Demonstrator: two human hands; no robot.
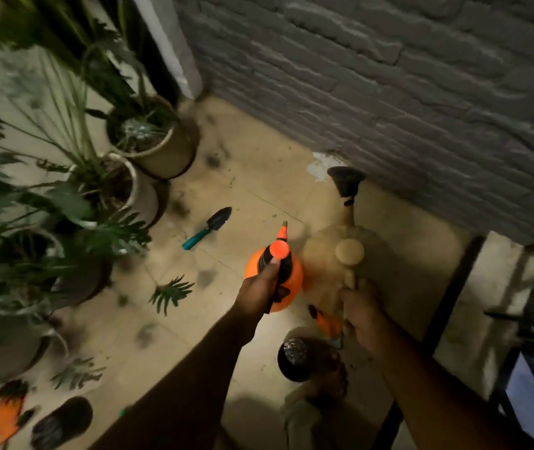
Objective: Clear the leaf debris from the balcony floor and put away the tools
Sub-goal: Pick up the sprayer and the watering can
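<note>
Orange and beige are the colours of the two tools that the person carries in the middle of the frame. The left hand (260, 289) is closed around the black grip of the orange pressure sprayer (293, 276), with the thumb up near the pump cap. The right hand (361, 311) is closed around the handle of the beige watering can (340, 251), whose dark rose points toward the grey brick wall (389, 76). The hands are apart, each with its own tool, and both tools hang above the floor (259, 177). I judge that the putting away of tools is in progress and that the cleaning part is not finished. A green fallen leaf (171, 292) lies on the tiles just left of the sprayer, and another leaf (77, 373) lies in the lower left. Dark soil patches (205, 277) are scattered over the tiles between the pots and the wall. A trowel with a teal handle (209, 227) is not yet collected; it lies left of centre, near the white pot (142, 190). Below the right hand there is a small orange object (327, 321), too blurred to name, and beside it a black pot (295, 355). In the lower left corner I see something orange (6, 414) and a dark slipper (61, 422). So most of the work seems left: the leaves, the soil and at least the trowel.
</note>
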